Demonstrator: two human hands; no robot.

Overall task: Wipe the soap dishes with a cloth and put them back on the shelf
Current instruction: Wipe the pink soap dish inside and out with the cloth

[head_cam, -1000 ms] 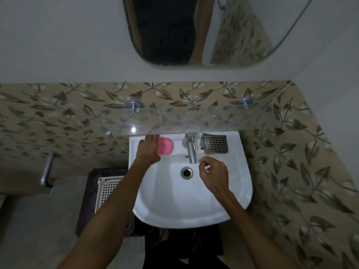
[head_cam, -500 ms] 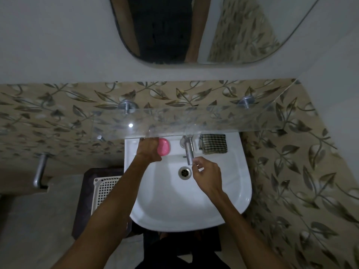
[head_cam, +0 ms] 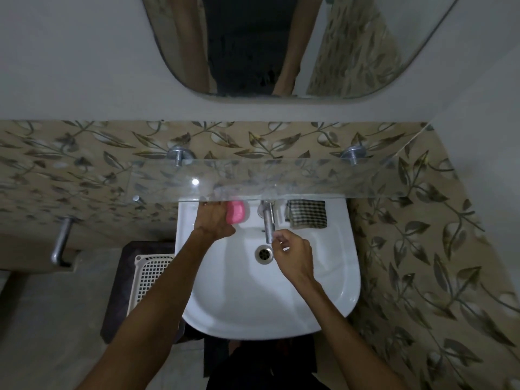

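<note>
The right hand [head_cam: 295, 256] is seen nearest, over the sink [head_cam: 332, 291], fingers curled, nothing clearly held. Farther back, the left hand [head_cam: 215, 219] touches the pink soap dish [head_cam: 236, 211] on the sink ledge beneath the glass shelf [head_cam: 365, 178]; its grip cannot be told. The dish is judged light, stiff and slippery, best pinched at its rims. The cloth [head_cam: 306, 213] lies beyond.

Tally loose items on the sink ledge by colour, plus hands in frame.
Pink: 1, soap by the left hand
Checked dark and light: 1, folded cloth
Hands: 2, including the right hand near the tap
Total: 4
</note>
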